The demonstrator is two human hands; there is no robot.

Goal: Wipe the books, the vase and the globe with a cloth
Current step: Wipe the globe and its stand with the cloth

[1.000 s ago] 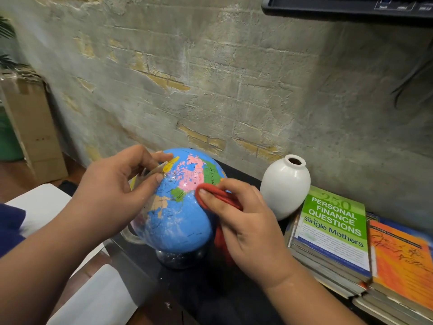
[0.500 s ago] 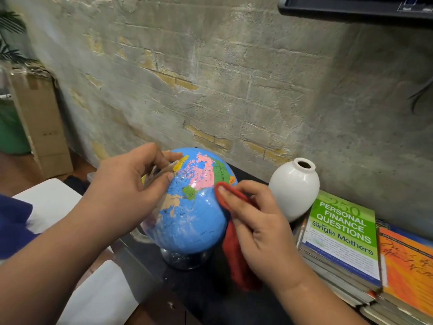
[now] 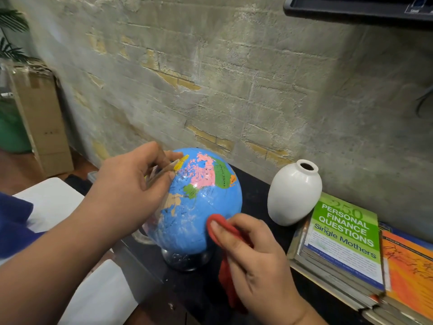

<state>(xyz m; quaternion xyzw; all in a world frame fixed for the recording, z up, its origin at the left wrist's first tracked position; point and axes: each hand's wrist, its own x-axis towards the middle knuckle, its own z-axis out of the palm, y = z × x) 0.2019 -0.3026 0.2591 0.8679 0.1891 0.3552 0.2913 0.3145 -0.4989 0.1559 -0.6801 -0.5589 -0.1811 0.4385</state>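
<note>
A blue globe (image 3: pixel 199 207) on a shiny round base stands on the black tabletop (image 3: pixel 255 198). My left hand (image 3: pixel 131 191) pinches the clear arc at the globe's upper left between thumb and fingers. My right hand (image 3: pixel 255 261) grips a red cloth (image 3: pixel 225 233) and presses it against the globe's lower right side; the cloth's tail hangs below the palm. A white egg-shaped vase (image 3: pixel 293 195) stands upright to the right of the globe. Stacked books (image 3: pixel 344 240), green cover on top, lie right of the vase beside an orange book (image 3: pixel 410 273).
A rough plastered brick wall (image 3: pixel 234 78) runs close behind the table. A dark shelf (image 3: pixel 351 8) hangs at the top right. A cardboard box (image 3: pixel 39 118) and a plant stand at the far left. White seat pads (image 3: pixel 54 200) lie below the table's left edge.
My right hand has slid the red cloth down the globe, from near the top to its lower right side. My left hand has kept its hold on the arc.
</note>
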